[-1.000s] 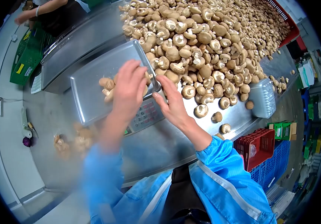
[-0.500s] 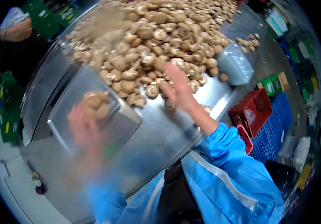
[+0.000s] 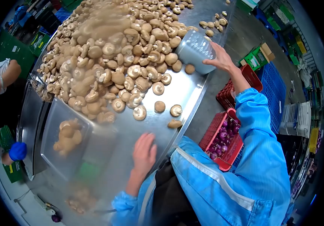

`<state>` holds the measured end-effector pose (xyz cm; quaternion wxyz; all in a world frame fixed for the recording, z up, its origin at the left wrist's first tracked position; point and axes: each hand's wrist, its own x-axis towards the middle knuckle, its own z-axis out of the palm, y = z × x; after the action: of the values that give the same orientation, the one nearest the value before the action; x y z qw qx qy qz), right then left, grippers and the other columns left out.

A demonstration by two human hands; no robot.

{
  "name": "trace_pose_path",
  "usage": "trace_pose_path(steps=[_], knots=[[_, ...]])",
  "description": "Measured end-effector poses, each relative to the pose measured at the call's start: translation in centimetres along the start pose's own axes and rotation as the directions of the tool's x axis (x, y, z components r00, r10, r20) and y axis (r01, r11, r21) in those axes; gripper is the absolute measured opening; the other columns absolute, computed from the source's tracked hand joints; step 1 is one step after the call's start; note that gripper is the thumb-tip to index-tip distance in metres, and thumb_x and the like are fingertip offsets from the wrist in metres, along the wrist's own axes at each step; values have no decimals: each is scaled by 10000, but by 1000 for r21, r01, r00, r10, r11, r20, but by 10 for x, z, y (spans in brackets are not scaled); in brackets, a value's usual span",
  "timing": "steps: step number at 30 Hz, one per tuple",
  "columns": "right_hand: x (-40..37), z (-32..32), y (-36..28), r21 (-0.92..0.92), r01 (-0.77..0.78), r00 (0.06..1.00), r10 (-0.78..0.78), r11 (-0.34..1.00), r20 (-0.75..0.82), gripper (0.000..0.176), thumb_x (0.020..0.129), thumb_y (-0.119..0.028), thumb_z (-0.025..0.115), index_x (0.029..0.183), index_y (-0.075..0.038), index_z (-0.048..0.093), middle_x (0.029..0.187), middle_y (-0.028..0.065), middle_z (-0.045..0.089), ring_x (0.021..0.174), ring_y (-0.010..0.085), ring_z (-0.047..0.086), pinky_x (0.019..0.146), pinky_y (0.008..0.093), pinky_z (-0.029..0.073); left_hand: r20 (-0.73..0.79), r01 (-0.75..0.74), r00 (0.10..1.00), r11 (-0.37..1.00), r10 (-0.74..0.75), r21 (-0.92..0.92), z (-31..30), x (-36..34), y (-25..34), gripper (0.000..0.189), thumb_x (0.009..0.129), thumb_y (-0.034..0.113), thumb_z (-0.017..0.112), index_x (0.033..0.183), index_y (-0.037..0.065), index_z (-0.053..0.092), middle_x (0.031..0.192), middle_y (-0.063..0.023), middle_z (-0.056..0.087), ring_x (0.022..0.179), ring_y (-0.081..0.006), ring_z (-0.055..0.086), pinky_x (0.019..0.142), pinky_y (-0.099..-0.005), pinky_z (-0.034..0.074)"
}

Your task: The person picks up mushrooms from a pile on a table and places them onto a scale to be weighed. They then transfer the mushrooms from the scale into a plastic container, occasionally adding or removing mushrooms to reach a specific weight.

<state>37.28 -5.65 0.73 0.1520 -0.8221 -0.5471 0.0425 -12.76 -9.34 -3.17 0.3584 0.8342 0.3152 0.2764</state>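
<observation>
A large heap of brown mushrooms (image 3: 143,56) covers the far part of the metal table (image 3: 131,132). My right hand (image 3: 221,58) reaches to the table's right edge, its thumb and fingers around the end of a stack of clear plastic punnets (image 3: 194,52) lying on its side. Low over the near tabletop is my left hand (image 3: 144,155), empty, thumb apart from the fingers. Left of it, a clear plastic container (image 3: 51,130) has several mushrooms (image 3: 69,136) in it. A few loose mushrooms (image 3: 176,110) lie between my hands.
Beyond the table's right edge stand a red crate of purple onions (image 3: 222,139), another red crate (image 3: 227,98) and blue crates (image 3: 276,94). Another person's blue-gloved hand (image 3: 17,151) is at the left. Part of the lower-left view is blurred.
My right hand has left the mushroom heap and reached the punnet stack. My left hand has moved rightward, away from the mushrooms in the clear container. The view has shifted.
</observation>
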Motion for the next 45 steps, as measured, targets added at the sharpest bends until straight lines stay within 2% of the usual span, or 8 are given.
trace_pose_path(steps=[6,16,22,27,30,34,36,45], knots=[[-7,1,-11,36,-35,992,39,999,-121,994,577,-447,851,1373,4,461,1298,241,549,1224,403,497,1070,433,403,309,-475,861,857,405,200,101,91,21,492,834,181,680,1308,96,581,1312,-103,568,1370,-364,393,1110,-558,297],[-51,7,-24,21,98,927,-83,995,-366,918,627,-359,866,1369,3,465,1306,225,526,1212,381,484,1064,435,389,10,-250,950,741,312,623,72,133,-40,184,848,220,642,950,67,640,1103,-113,557,1136,-344,487,1006,-547,336],[-143,4,-93,662,26,990,-109,749,84,940,710,-401,841,1447,-20,397,1252,174,593,1133,312,571,1020,412,433,-233,-10,966,918,111,396,11,139,-47,330,891,138,608,1203,30,600,1309,-150,528,1324,-329,422,1114,-478,300],[-191,33,-150,775,-599,483,-679,203,552,743,942,-479,610,1499,-58,355,1239,185,617,1131,252,611,1004,355,463,28,190,981,934,-191,-302,-25,89,8,421,976,131,521,1376,6,478,1273,-156,586,1171,-253,592,1013,-385,461],[-212,63,-170,433,-898,214,-775,84,595,751,977,-568,497,1512,-68,335,1230,204,616,1127,261,620,997,356,477,611,729,618,653,-495,-208,-49,49,0,317,1024,160,473,1292,-8,497,1030,-165,670,812,-213,702,653,-296,563],[-223,69,-174,292,-956,256,-553,-26,792,755,993,-614,397,1489,-47,348,1052,201,664,924,247,687,818,358,572,488,820,555,346,-673,-456,-48,-29,-16,269,1051,181,431,1228,-16,478,869,-172,671,508,-181,630,352,-227,412],[-223,63,-177,381,-893,272,-387,238,881,713,1003,-560,423,1475,-30,352,937,181,676,771,220,693,678,335,582,438,822,448,167,-779,-544,-43,-53,-14,283,1048,179,428,1251,-19,445,904,-195,667,478,-194,610,323,-227,391],[-215,94,-170,543,-615,703,85,572,706,475,953,-148,516,1388,19,430,668,59,595,517,130,561,464,292,450,697,721,303,-323,-650,-614,-9,4,-39,526,933,-17,509,1420,-53,312,1127,-252,630,695,-241,665,591,-283,586]])
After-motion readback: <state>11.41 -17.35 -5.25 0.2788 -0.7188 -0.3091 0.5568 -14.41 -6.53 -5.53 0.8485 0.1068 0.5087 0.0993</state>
